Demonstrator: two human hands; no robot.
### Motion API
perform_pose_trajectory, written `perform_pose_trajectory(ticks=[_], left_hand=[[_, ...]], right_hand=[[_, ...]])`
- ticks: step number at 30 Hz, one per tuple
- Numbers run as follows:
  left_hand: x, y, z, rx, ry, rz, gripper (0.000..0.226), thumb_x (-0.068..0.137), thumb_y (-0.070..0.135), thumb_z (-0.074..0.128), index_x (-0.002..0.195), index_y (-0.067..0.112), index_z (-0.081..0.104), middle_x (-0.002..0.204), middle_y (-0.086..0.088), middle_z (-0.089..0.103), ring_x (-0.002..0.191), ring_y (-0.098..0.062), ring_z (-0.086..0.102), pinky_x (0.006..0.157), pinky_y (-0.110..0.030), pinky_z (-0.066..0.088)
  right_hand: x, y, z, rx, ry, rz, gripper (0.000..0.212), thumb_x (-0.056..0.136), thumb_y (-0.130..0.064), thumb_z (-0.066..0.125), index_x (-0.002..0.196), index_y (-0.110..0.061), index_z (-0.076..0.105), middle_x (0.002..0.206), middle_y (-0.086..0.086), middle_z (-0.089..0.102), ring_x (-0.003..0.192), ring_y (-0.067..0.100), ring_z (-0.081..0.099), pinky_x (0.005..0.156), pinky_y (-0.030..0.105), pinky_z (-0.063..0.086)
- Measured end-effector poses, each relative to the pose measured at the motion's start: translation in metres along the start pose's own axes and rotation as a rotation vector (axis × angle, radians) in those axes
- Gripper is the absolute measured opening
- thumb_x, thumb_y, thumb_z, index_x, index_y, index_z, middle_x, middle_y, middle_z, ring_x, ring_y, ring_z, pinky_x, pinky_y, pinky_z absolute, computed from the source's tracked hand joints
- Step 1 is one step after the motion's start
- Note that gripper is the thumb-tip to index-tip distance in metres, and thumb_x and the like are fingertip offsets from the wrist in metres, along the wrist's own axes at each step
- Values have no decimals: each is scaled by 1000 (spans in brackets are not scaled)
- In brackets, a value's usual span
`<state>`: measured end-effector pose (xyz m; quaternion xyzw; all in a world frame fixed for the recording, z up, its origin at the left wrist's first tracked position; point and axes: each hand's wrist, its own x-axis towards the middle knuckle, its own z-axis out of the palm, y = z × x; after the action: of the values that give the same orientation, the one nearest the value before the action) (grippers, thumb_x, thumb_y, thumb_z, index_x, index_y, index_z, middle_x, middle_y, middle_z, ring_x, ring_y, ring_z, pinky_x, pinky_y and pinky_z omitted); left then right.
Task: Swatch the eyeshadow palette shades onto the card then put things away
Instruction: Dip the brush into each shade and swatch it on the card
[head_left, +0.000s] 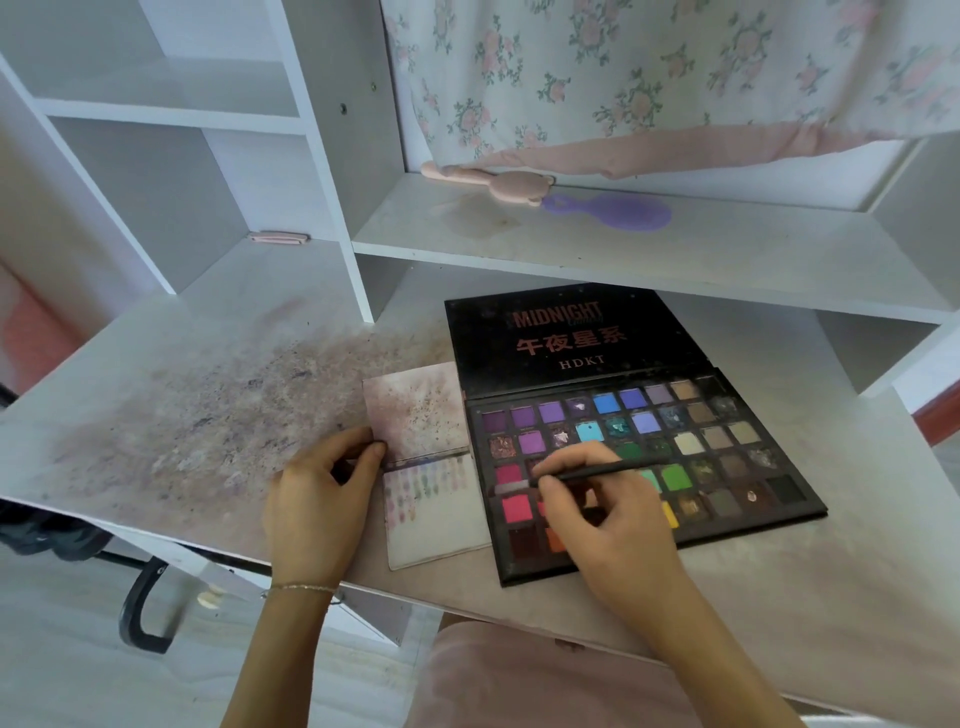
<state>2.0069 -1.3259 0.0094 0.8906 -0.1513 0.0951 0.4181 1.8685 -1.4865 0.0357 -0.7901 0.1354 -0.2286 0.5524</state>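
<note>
Black palette (644, 452) lies open on the counter (857, 571), lid flat behind, card (431, 499) touching its left edge w/ rows of faint swatches near the fold. Right hand (597, 519) hovers over the lower-left pans, its grip closed in a pinch round a thin dark brush (587, 474), tip pointing left toward the pink pans. Left hand (317, 493) pins the card's left edge, thumb & fingers curled on it. Risks, prob: brush picks up 2 neighbouring shades since pans sit tight together; loose powder could drop onto finished swatches; card could slide if the left hand eases off
</note>
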Motion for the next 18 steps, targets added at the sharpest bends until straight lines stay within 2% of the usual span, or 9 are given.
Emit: perform_pose_trajectory(ticks=[2,7,11,15,18], left_hand=[[0,0,0,-2,7,2,13,79,13,69,91,17,73,85,-2,71,70,-11,54,64,-24,39],[0,0,0,-19,1,-5,13,79,15,69,91,19,73,83,0,71,71,-15,58,66,-26,43],[1,0,-1,-39,-7,-7,13,79,14,68,90,19,73,83,0,71,73,-18,63,68,-29,47],[1,0,-1,-39,-15,-2,13,80,15,67,91,19,73,84,1,71,74,-16,62,69,-29,48],[0,0,-2,-33,-8,-6,13,79,15,68,91,19,73,84,2,72,74,-17,63,68,-27,47]], right_hand=[[3,-3,12,-6,-56,4,21,85,-12,58,76,-31,59,78,-12,63,65,2,58,53,9,44],[9,-6,33,-3,-129,26,19,86,-10,56,81,-28,60,74,-6,65,69,3,60,58,11,46],[10,-5,38,-16,-172,64,15,86,-12,56,82,-26,60,77,-2,67,75,10,62,66,23,53],[11,-6,37,-28,-173,61,21,85,-11,56,79,-31,58,76,-6,66,72,4,60,59,12,48],[11,-6,38,-52,-173,53,20,85,-10,56,80,-30,59,73,-10,63,68,-1,58,55,9,43]])
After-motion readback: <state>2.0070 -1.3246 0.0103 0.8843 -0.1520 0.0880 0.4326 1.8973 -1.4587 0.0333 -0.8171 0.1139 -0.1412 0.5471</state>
